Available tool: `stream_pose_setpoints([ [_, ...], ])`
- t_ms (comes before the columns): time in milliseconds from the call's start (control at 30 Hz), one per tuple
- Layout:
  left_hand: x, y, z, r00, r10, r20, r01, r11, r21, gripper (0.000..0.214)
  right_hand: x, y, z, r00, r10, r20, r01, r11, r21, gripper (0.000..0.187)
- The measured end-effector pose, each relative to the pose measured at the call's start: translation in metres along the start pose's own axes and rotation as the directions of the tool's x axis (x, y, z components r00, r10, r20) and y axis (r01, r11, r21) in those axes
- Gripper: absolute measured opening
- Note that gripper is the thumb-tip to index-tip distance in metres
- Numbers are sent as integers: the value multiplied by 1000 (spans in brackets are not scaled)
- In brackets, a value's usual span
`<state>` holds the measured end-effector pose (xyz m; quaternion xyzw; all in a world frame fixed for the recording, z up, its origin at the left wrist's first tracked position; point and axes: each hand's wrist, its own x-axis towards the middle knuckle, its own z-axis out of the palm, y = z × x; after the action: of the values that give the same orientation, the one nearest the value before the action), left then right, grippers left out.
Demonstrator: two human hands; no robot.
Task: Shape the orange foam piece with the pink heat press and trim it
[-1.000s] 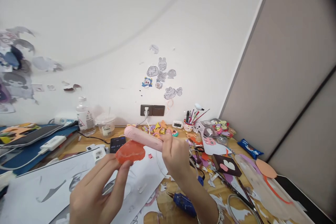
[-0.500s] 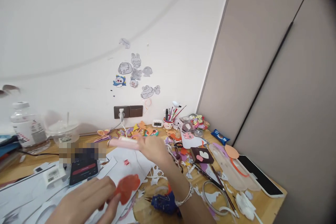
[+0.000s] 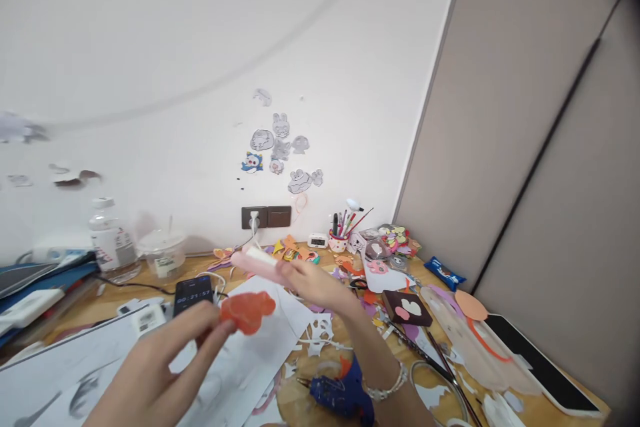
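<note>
My left hand (image 3: 163, 363) pinches an orange-red cut-out (image 3: 249, 313) with a wavy outline between thumb and fingers, holding it above white paper sheets (image 3: 285, 310). My right hand (image 3: 317, 287) is wrapped round one end of a flat pink slab-like thing (image 3: 257, 267) with a pale upper part; its exact kind I cannot make out. The slab is in the air beyond the cut-out, apart from it. Under my right forearm lies a blue glue gun (image 3: 335, 392), its nozzle pointing left.
A phone (image 3: 194, 290) showing a timer lies behind my left hand. Further back stand a bottle (image 3: 113, 243), a lidded cup (image 3: 163, 253) and a pen cup (image 3: 339, 241). Paper scraps, a dark box (image 3: 407, 308) and a tablet (image 3: 540, 363) are on the right.
The view has swung left. My left hand has raised and tilted the cut-out, bringing it nearer the pink slab. The slab now slants more. The phone screen shows a timer instead of a red bar.
</note>
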<state>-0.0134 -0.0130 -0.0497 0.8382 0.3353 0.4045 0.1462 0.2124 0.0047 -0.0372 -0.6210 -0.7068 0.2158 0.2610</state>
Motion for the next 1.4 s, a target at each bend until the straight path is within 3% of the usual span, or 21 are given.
stream_pose_setpoints([
  [100, 2, 3, -17, 983, -173, -62, 168, 983, -71, 31, -17, -19, -6, 994, -73, -79, 80, 992, 95, 55],
  [267, 2, 12, -28, 981, -182, -72, 172, 976, -133, 29, -42, -45, -6, 985, -94, -145, 119, 977, 175, 47],
  [400, 3, 24, -31, 953, -287, -97, 256, 935, -246, 29, -43, -48, -7, 982, -38, -183, 95, 945, 314, 59],
  [533, 5, 27, -35, 966, -245, -84, 213, 936, -280, 28, -37, -47, -7, 967, 58, -250, 40, 929, 368, 70],
  [700, 4, 26, -34, 968, -229, -101, 195, 943, -269, 29, -38, -52, -2, 932, 13, -362, 84, 964, 251, 69],
  [833, 2, 28, -28, 971, -212, -115, 183, 958, -221, 29, -40, -56, 2, 914, 22, -404, 42, 988, 150, 66],
  [1100, -2, 31, -18, 971, -195, -138, 173, 972, -156, 30, -33, -51, 20, 887, 53, -458, 65, 969, 238, 58],
  [1400, -4, 30, -10, 983, -148, -111, 143, 988, -50, 33, -26, -44, 17, 834, -34, -551, 94, 992, 80, 57],
])
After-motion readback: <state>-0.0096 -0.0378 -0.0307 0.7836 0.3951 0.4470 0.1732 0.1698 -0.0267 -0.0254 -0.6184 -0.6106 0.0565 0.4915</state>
